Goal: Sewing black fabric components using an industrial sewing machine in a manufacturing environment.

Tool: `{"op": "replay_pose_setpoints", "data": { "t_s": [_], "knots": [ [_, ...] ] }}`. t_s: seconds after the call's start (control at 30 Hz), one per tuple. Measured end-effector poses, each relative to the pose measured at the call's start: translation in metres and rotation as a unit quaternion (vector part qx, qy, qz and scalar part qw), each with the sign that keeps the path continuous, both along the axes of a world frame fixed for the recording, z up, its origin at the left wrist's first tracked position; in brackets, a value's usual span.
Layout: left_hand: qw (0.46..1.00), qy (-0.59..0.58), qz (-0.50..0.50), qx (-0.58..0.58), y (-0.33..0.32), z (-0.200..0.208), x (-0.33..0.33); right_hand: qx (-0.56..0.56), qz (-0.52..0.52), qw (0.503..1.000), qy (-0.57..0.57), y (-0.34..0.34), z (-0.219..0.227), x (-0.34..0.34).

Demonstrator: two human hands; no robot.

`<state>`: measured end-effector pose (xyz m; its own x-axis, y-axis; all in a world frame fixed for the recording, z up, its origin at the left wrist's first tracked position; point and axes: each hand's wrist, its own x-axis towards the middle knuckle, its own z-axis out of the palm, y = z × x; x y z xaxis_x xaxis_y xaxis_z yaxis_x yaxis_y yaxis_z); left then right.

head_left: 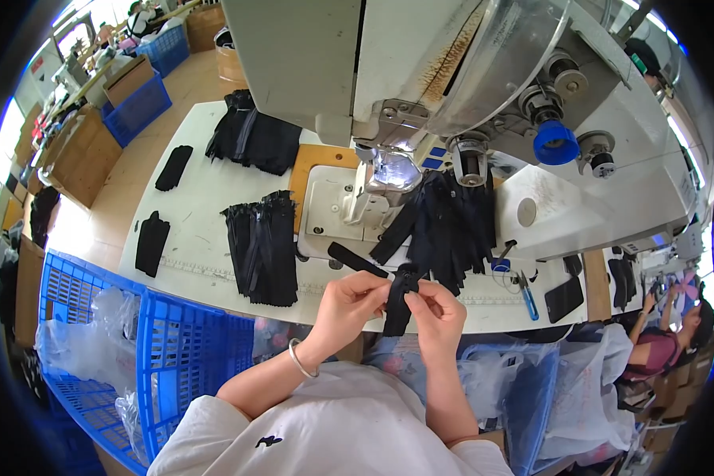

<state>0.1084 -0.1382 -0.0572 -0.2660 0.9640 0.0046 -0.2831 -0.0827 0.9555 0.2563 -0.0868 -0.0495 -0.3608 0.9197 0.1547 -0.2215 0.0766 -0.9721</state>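
In front of my chest, at the near edge of the sewing machine table, both hands pinch a short black zipper (398,309). My left hand (349,305) grips its left side between thumb and fingertips. My right hand (439,317) pinches the right side, close to the left fingers. Another black strip (357,259) slants up and left just behind my fingers; whether it joins the zipper I cannot tell. Behind lies the sewing machine's needle area (373,190), lit by a lamp. A loose heap of black strips (444,226) lies to its right.
Two stacks of black zippers (263,250) and small black bundles (152,243) lie on the table's left. Thread snips (528,297) and a black phone (564,300) lie at right. Blue crates (190,373) stand below left; plastic bags (587,389) hang right. Another person (666,349) sits far right.
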Motion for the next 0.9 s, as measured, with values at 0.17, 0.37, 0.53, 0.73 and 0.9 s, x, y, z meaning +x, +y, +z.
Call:
{"op": "replay_pose_setpoints", "data": {
  "t_s": [0.17, 0.37, 0.53, 0.73, 0.9],
  "knots": [
    [0.985, 0.137, 0.076, 0.076, 0.006, 0.03, -0.007, 0.017, -0.044, 0.997, -0.068, -0.002, 0.007, -0.006],
    [0.991, 0.126, 0.023, 0.024, 0.007, 0.045, -0.013, 0.033, -0.033, 0.995, -0.088, -0.001, 0.017, -0.007],
    [0.995, 0.092, 0.014, 0.024, 0.008, 0.048, -0.012, 0.047, -0.016, 0.992, -0.112, 0.002, 0.024, -0.007],
    [1.0, -0.006, -0.005, -0.011, 0.01, 0.048, -0.015, 0.028, -0.005, 0.994, -0.11, 0.007, 0.023, -0.007],
    [0.998, -0.05, -0.019, -0.016, 0.013, 0.045, -0.017, 0.028, 0.004, 0.995, -0.097, 0.01, 0.022, -0.009]
  ]
}}
